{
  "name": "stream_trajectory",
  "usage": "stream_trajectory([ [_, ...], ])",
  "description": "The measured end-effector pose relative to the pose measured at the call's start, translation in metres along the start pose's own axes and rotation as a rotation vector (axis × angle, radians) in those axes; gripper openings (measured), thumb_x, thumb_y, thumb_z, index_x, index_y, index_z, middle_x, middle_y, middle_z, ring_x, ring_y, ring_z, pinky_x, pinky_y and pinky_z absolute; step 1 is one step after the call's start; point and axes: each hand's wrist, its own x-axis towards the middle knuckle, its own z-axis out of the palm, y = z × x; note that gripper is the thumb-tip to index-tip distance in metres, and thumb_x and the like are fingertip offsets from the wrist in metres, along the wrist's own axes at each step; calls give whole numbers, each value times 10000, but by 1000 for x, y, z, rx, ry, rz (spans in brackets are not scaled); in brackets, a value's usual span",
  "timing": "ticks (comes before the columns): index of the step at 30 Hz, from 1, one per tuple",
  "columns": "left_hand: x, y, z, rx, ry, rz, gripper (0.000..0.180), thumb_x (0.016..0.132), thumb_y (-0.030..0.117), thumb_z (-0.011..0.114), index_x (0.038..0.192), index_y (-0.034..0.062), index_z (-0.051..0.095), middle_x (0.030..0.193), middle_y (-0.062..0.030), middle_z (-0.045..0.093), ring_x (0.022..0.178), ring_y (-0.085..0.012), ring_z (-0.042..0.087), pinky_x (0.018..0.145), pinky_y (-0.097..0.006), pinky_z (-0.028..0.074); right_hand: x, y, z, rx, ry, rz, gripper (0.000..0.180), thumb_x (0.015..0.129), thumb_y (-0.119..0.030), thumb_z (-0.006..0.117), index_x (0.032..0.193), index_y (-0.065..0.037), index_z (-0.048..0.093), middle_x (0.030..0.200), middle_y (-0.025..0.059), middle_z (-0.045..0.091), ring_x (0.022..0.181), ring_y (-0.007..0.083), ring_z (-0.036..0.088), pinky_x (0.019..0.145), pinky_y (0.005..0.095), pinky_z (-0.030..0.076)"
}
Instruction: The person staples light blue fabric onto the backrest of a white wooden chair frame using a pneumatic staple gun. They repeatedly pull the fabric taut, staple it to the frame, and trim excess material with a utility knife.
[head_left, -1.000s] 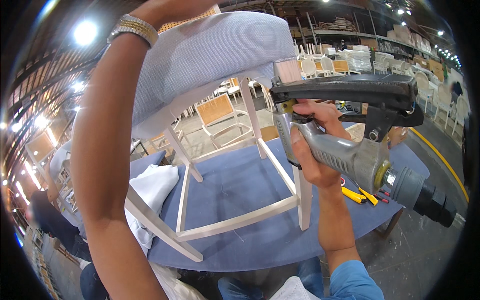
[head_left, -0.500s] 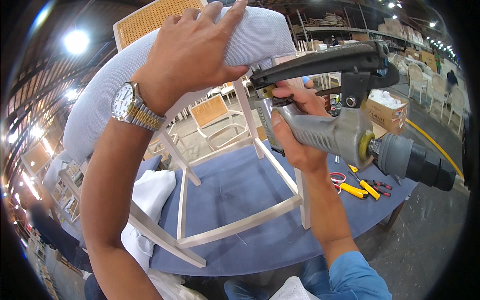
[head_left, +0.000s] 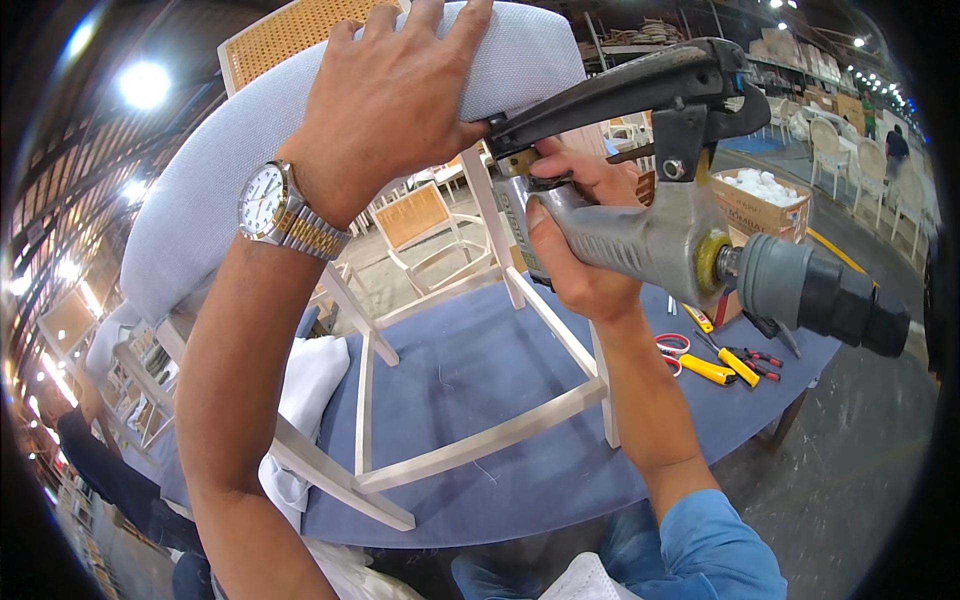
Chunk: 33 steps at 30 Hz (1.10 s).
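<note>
— On the wide, blue-grey covered desk (head_left: 520,505), what's the huge thing taking up all the room?

— That's a whitish wooden chair (head_left: 195,200) with a padded seat in pale grey woven fabric. Legs down on the desk, seat up top, filling the upper left of the view.

— And the rumpled white cloth (head_left: 312,380)?

— Lying on the left side of the desk, near one of the chair's legs.

— OK, the chunky silver-and-black metal staple gun (head_left: 640,235)?

— Up off the desk, with its nose right by the seat's edge. Can't tell if it's actually touching, tbh.

— How's the grip on each side?

— Left hand (head_left: 395,105) is laid over the seat fabric, fingers spread apart, nothing clenched in it. Right hand (head_left: 590,283) is a closed grip, wrapped round the silver body of the staple gun.

— Any small stuff?

— Yep, a yellow-handled tool (head_left: 742,368) on the right side of the desk, just beside a smaller red-and-black tool (head_left: 763,371). Plus a silver-and-gold wristwatch (head_left: 264,204) with a white dial on the left wrist.
</note>
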Motion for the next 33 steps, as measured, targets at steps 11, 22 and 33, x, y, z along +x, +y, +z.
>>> stream_trajectory([
  [11,-17,-2,33,139,340,90,965,795,334,825,1572,50,328,1490,-257,452,1334,-380,467,1138,-473,379,7,-9,-7,-459,-217,-299,383,749,-26,715,1131,-28,690,1156,139,744,929,175,615,905,335,422],
  [22,-25,-64,6,-309,309,92,808,885,583,708,1533,167,465,1512,-213,501,1323,-368,573,1122,-507,442,-19,-15,-22,167,8,119,349,857,-24,671,1194,44,608,1250,206,642,1145,228,612,1024,350,451],
  [33,-37,-44,29,45,198,27,894,882,662,661,1538,102,424,1452,-233,540,1300,-380,569,1080,-476,466,-82,-45,-56,56,129,279,362,806,-147,730,1134,-10,662,1169,168,667,1111,255,625,992,392,482],
])
